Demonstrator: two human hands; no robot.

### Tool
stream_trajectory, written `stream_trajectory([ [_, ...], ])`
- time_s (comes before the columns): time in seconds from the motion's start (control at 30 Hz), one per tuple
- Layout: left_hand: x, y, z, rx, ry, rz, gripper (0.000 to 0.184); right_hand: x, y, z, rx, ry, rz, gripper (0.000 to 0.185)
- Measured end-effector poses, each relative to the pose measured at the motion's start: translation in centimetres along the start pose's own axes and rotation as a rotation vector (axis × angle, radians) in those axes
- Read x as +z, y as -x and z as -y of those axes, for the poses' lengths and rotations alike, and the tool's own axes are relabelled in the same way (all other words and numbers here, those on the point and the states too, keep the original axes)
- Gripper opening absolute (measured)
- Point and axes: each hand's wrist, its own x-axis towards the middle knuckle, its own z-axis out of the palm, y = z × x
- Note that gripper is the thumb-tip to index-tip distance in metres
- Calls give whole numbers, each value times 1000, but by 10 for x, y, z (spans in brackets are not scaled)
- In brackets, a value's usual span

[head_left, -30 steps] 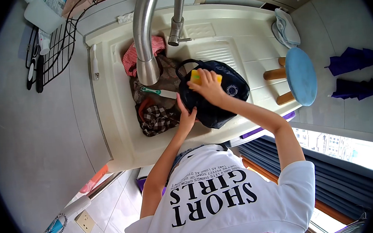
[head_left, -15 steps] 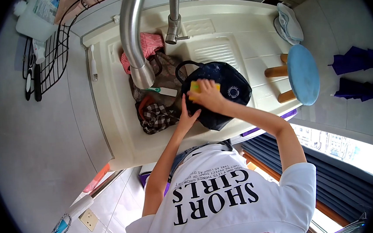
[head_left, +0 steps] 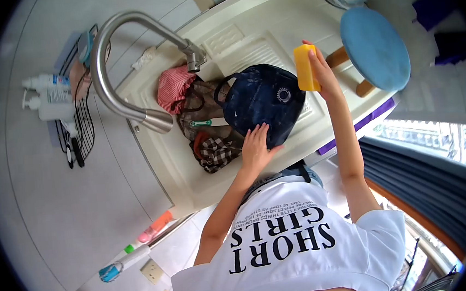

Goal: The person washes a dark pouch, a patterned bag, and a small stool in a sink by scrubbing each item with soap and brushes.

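In the head view a dark navy bag [head_left: 257, 100] with a loop handle and a round white emblem lies in the sink, pale smears on its fabric. My left hand [head_left: 257, 148] rests on its near edge, fingers stretched out flat. Off to the right of the bag, my right hand [head_left: 324, 75] grips a yellow sponge [head_left: 306, 67] and does not touch the bag. Beside the bag's left side are a brush with a green-and-white handle [head_left: 201, 123], a black-and-white checked cloth [head_left: 220, 152] and a red-striped cloth [head_left: 175, 88].
A curved metal faucet [head_left: 103, 62] arches over the left of the cream sink [head_left: 158, 173]. The blue-topped stool [head_left: 376, 46] lies tipped on the right side. Bottles [head_left: 54, 99] and a black wire rack [head_left: 83, 121] are at the left wall.
My right hand has lifted the sponge off the bag and moved right. My left hand now lies flatter on the bag's near edge. The view has turned.
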Motion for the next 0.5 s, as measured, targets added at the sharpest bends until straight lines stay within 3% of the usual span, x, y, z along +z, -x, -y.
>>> stream_trajectory([
  [0.1,-7,-20,-5,-81,119,-40,38,-26,25,-6,7,-40,-93,39],
  [0.17,-22,-30,-14,-336,444,-13,29,-29,38,-19,-44,106,-99,38],
  [0.23,-24,-37,-6,-358,543,-55,31,-12,41,-46,-302,259,-116,35],
  [0.27,-30,-40,-9,-360,598,-96,34,3,45,-47,-651,505,-104,42],
  [0.3,-35,-44,-6,-477,678,-27,35,23,54,-31,-798,598,26,47],
  [0.37,-50,-51,-14,-591,1253,-90,38,56,79,-18,-840,1012,56,47],
  [0.4,-57,-56,-10,-548,1442,-40,44,63,69,-16,-850,1001,51,47],
  [0.5,-74,-51,-17,-555,1390,-65,46,68,10,-20,-744,849,-84,46],
])
